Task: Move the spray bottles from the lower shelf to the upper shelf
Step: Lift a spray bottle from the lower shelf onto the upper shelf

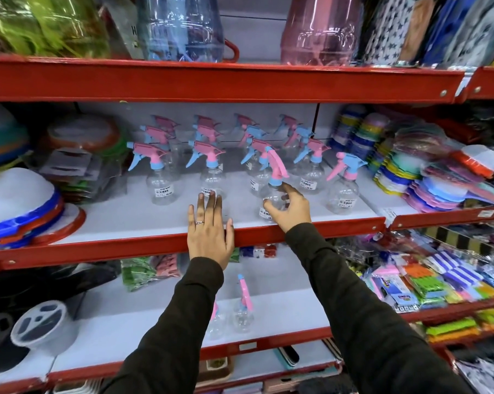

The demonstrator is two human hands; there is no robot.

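Observation:
Several clear spray bottles [161, 177] with pink and blue trigger heads stand in rows on the upper shelf [143, 220]. My right hand [289, 207] grips one clear spray bottle [276, 173] by its body, near the shelf's front edge. My left hand [210, 234] lies flat and open over the shelf's red front lip, fingers spread, holding nothing. On the lower shelf [132, 325] two more spray bottles [243, 307] stand side by side, partly hidden behind my left sleeve.
Stacked plastic basins [18, 203] fill the upper shelf's left; coloured plates and lids [410, 172] crowd its right. Large tinted jars [322, 29] stand on the top shelf. Packets of clips and sponges [427, 282] lie right of the lower shelf, a grey strainer [42, 324] at left.

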